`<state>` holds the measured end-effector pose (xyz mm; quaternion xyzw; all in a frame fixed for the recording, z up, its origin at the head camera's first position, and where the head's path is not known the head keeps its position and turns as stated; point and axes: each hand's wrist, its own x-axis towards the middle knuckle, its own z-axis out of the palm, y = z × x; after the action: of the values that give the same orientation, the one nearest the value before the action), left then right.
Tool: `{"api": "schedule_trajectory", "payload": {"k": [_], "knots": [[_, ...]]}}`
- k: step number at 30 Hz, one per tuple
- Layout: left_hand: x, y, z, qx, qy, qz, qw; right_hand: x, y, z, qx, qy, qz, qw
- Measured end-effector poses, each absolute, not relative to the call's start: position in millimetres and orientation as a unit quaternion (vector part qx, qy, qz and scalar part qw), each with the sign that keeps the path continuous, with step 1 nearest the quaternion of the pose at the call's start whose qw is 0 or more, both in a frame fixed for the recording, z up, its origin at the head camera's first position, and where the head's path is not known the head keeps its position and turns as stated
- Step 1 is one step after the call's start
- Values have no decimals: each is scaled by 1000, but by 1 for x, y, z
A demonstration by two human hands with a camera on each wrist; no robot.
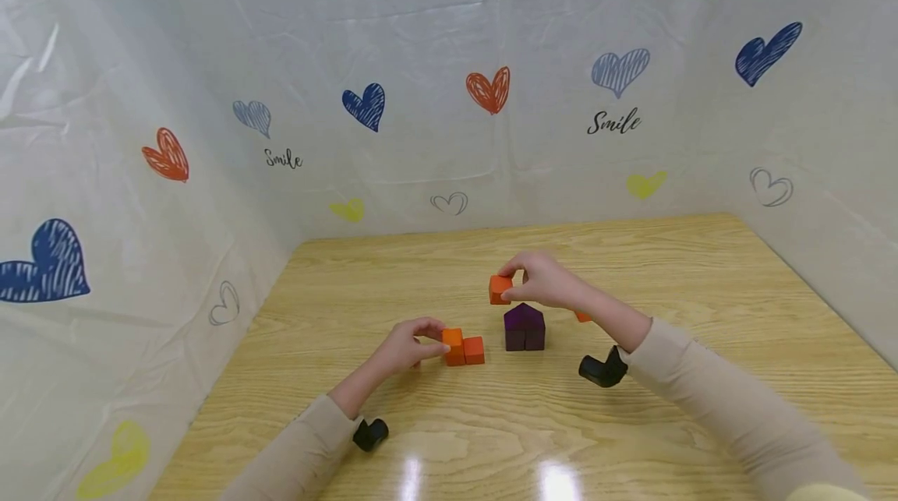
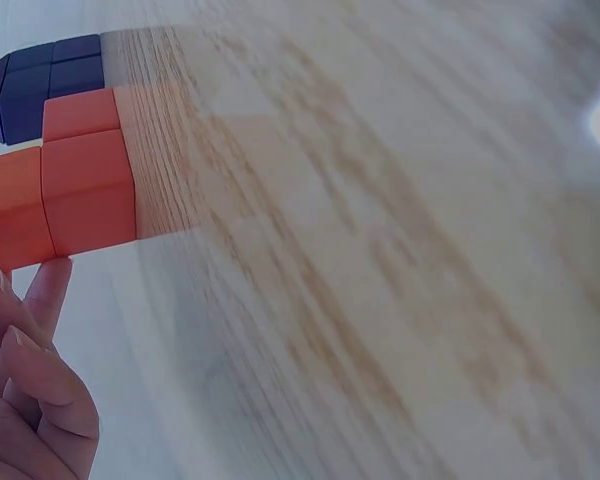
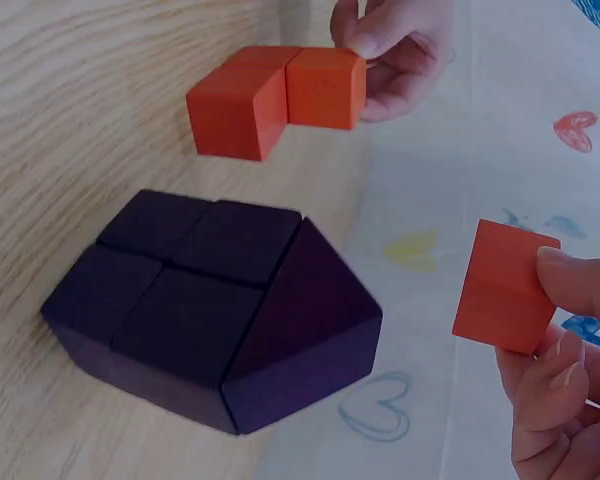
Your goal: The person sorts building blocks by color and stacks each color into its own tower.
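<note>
My left hand [image 1: 404, 347] pinches an orange cube [image 1: 452, 339] between thumb and fingers; that cube sits on top of a red-orange cube [image 2: 90, 195]. Another red-orange cube [image 1: 474, 351] stands on the table against the lower one's right side. Raised above the table, my right hand [image 1: 546, 280] holds a red-orange cube [image 3: 505, 287] between thumb and fingertips. Just below it stands a dark purple block house [image 3: 195, 300] made of cubes, topped by a purple triangular roof block [image 1: 525, 318].
Partly hidden behind the right forearm, another orange block [image 1: 583, 316] lies on the wooden table [image 1: 449, 439]. Black wrist-worn pieces show at the left cuff [image 1: 323, 431] and right cuff [image 1: 659, 353]. A white heart-printed sheet [image 1: 414, 33] borders the table at the back and sides.
</note>
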<state>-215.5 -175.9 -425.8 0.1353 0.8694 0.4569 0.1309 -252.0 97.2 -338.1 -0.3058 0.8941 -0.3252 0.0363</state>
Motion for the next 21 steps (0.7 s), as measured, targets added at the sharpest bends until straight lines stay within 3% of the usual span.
{"api": "schedule_trajectory", "payload": {"k": [10,21], "knots": [[-216,-176,-426,132,869,459,129,-228,73,-343,-264,895,-352,76],[-214,-178,-425,149,867,458,125,-216,49,-369,-265,903,-332,72]]}}
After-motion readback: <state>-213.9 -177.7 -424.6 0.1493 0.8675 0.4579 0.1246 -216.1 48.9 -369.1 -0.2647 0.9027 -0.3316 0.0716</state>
